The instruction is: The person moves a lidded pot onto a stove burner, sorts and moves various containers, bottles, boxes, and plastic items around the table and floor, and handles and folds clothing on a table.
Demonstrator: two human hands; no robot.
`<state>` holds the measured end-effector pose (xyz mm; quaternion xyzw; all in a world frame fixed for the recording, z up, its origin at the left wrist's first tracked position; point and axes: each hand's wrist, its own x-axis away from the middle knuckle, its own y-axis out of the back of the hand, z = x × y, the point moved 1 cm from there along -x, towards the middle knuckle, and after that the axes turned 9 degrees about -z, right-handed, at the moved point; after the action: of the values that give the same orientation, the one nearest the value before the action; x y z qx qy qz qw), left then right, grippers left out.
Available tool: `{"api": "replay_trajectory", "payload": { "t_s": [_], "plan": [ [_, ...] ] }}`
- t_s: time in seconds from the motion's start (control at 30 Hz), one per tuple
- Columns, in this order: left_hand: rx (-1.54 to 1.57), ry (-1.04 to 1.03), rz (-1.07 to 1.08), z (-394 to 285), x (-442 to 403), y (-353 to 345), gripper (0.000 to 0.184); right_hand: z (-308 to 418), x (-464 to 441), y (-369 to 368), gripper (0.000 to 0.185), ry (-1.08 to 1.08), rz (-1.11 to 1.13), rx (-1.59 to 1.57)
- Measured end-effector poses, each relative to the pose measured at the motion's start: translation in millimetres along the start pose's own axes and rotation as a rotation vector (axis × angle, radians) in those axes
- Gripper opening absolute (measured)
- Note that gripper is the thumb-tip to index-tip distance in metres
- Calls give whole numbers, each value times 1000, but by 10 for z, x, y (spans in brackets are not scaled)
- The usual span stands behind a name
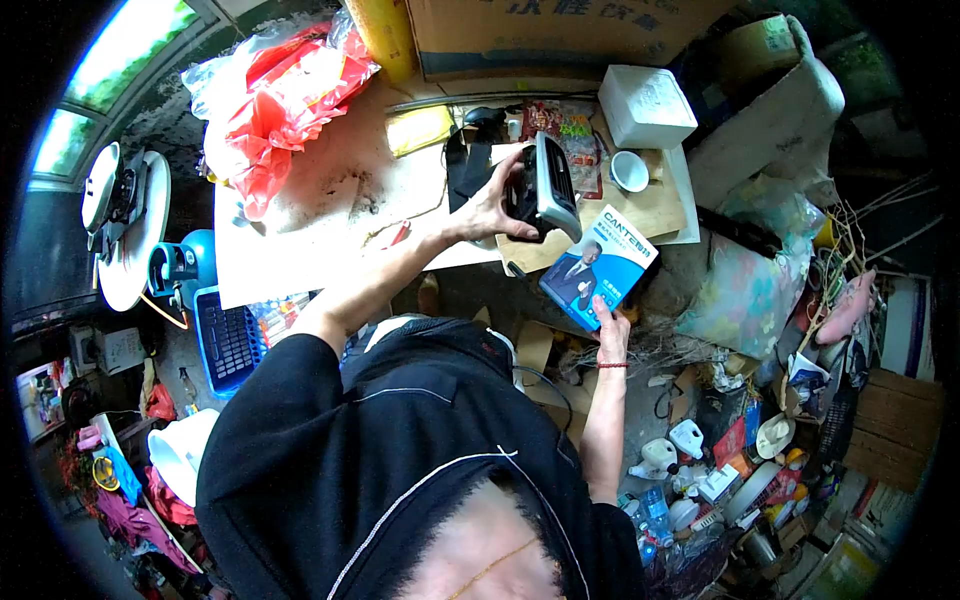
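Landmark: table. The 2 hands are working apart, each gripping 1 item. Left hand is clasping a dark, silver-edged device over the table's near side, its fingers wrapping round 1 end. Right hand is pinching the lower corner of a blue-and-white carton at the table's near edge, right of the device; whether the 2 items are touching, cannot tell. The carton's printed face is showing; its opening is not. A white foam box is standing at the table's far right, a white bowl nearer. Judgement: step in hand is seeming to be handling device and carton side by side; next move is calling for a steady left grip and a careful turning of the carton.
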<state>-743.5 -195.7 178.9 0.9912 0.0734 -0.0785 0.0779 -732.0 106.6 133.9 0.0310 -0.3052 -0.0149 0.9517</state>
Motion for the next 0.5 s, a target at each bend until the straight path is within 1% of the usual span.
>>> {"api": "replay_trajectory", "payload": {
  "t_s": [0.03,0.07,0.1,0.17,0.2,0.23,0.27,0.3,0.37,0.4,0.43,0.47,0.5],
  "plan": [
    [225,28,87,61,6,-1,102,22,-49,-47,41,41,28,-16],
    [384,155,156,126,62,16,96,55,-106,-88,35,58,32,35],
    [544,282,223,135,143,44,89,150,-117,-189,35,22,22,64],
    [1093,531,263,85,288,87,76,217,-300,-338,35,36,30,184],
    [1200,552,267,144,336,121,68,271,-370,-423,36,60,63,201],
    [1285,555,270,167,377,132,65,325,-439,-515,37,84,96,218],
    [1356,572,286,195,393,141,65,340,-521,-626,39,109,151,134],
    [1427,588,303,154,400,147,64,327,-642,-701,39,108,154,135],
    [1465,592,303,138,395,145,66,293,-873,-824,41,33,169,193],
    [1504,598,307,133,381,135,67,311,-927,-881,41,34,167,193],
    [1506,599,312,131,350,125,67,307,-962,-926,41,-11,141,212],
    [1300,565,257,135,297,126,69,292,-973,-940,41,-55,113,229],
    [1095,526,203,124,250,123,71,296,-945,-932,41,-53,105,227]
  ]
}}
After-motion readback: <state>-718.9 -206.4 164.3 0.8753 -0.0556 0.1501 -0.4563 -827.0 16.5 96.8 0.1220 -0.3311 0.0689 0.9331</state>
